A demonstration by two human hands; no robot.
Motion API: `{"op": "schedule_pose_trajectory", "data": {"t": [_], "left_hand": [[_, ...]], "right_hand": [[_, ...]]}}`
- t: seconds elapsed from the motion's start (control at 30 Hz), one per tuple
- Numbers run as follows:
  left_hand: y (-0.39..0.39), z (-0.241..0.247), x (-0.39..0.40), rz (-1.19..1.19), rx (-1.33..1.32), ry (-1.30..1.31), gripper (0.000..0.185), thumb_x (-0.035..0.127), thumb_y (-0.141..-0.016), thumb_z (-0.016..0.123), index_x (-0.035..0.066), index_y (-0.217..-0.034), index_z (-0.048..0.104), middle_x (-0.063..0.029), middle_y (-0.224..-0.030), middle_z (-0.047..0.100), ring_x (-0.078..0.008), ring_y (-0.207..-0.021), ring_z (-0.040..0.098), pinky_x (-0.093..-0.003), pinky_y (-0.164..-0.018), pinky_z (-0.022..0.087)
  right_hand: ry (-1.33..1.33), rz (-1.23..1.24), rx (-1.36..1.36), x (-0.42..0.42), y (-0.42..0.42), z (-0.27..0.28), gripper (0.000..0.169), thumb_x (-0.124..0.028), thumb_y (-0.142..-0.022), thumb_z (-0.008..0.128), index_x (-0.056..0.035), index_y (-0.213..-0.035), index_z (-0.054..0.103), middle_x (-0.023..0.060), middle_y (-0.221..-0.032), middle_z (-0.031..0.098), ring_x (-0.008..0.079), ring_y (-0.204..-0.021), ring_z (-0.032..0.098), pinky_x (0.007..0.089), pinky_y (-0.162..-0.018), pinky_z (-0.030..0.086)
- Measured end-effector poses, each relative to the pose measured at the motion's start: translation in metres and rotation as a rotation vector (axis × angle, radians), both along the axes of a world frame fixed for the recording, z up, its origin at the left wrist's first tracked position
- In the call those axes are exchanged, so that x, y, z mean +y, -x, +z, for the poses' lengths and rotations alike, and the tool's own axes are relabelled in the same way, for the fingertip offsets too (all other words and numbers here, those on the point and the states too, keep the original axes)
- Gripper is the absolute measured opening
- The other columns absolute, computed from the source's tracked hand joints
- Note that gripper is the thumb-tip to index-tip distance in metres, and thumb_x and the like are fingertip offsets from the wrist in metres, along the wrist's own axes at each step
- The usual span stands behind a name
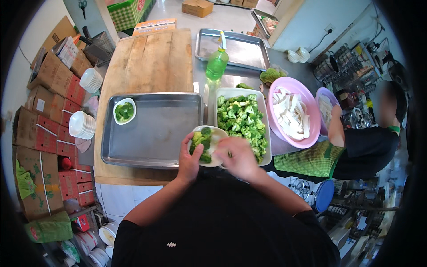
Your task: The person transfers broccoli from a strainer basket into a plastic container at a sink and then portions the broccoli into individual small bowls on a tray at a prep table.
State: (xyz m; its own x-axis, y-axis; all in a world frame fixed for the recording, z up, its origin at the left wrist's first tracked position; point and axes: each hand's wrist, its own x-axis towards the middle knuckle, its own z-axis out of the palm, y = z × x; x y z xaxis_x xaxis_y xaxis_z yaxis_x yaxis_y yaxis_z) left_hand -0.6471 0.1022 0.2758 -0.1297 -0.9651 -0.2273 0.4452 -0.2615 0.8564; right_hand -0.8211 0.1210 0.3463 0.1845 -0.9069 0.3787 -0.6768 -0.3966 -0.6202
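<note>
My left hand [190,157] grips the left side of a white bowl [217,133] that holds several broccoli florets [201,140]. Over the bowl's right side is my right hand [238,155], blurred, its fingers bent; whether it holds a floret I cannot tell. Just beyond it, to the right, a white rectangular tub [269,133] is filled with cut broccoli [240,116]. On the left lies a metal tray [151,128], with a small white bowl [115,113] of broccoli in its far left corner.
A green spray bottle [217,65] stands near another metal tray [233,50]. A wooden board [150,63] lies beyond the near tray. Right of the tub sits a pink basin [315,126] of white strips. A co-worker [363,150] is at the right. Stacked white bowls [81,125] stand left.
</note>
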Motion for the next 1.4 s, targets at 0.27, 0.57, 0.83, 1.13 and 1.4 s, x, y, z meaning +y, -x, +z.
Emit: {"op": "schedule_pose_trajectory", "data": {"t": [0.27,0.57,0.83,1.13,1.4], "left_hand": [[-0.012,-0.011,-0.002,0.048,-0.016,0.044,0.045,0.013,-0.093,0.059,0.004,-0.134,0.042,-0.0101,-0.127,0.049,-0.0164,-0.113,0.051,-0.0306,-0.099,0.043],[-0.011,-0.013,0.0,-0.021,-0.078,0.079,0.045,0.013,-0.093,0.061,0.003,-0.133,0.043,-0.0104,-0.124,0.053,-0.0157,-0.111,0.052,-0.0308,-0.099,0.044],[-0.008,-0.004,0.001,-0.166,-0.326,0.167,0.045,0.008,-0.091,0.059,0.002,-0.133,0.044,-0.0102,-0.122,0.055,-0.0161,-0.111,0.053,-0.0308,-0.098,0.043],[-0.01,-0.008,0.005,-0.242,-0.283,0.078,0.043,0.013,-0.091,0.062,0.003,-0.131,0.048,-0.0098,-0.118,0.058,-0.017,-0.11,0.054,-0.0319,-0.099,0.042],[-0.012,-0.003,0.008,-0.245,-0.37,0.122,0.043,0.014,-0.091,0.063,0.004,-0.13,0.048,-0.0092,-0.117,0.059,-0.0167,-0.109,0.055,-0.0313,-0.097,0.043]], "right_hand": [[-0.264,-0.108,0.288,0.021,0.098,-0.064,0.017,-0.004,-0.079,0.064,-0.0086,-0.096,0.065,0.0091,-0.092,0.062,0.0318,-0.09,0.059,0.042,-0.077,0.048],[-0.531,-0.35,-0.091,0.026,0.085,-0.075,0.025,-0.005,-0.081,0.061,-0.0035,-0.106,0.058,0.0114,-0.097,0.06,0.0258,-0.087,0.062,0.0363,-0.076,0.05],[-0.189,0.054,0.061,-0.004,0.031,0.013,0.03,-0.003,-0.076,0.064,-0.005,-0.106,0.062,0.0105,-0.095,0.061,0.0276,-0.09,0.059,0.038,-0.08,0.05],[-0.209,0.067,0.142,-0.002,0.03,-0.012,0.032,-0.009,-0.075,0.07,-0.0093,-0.106,0.063,0.0114,-0.11,0.057,0.0317,-0.104,0.055,0.0388,-0.09,0.047],[-0.175,0.014,0.201,-0.001,0.02,-0.011,0.034,-0.012,-0.072,0.072,-0.0071,-0.102,0.057,0.0119,-0.107,0.056,0.0325,-0.106,0.054,0.042,-0.092,0.044]]}}
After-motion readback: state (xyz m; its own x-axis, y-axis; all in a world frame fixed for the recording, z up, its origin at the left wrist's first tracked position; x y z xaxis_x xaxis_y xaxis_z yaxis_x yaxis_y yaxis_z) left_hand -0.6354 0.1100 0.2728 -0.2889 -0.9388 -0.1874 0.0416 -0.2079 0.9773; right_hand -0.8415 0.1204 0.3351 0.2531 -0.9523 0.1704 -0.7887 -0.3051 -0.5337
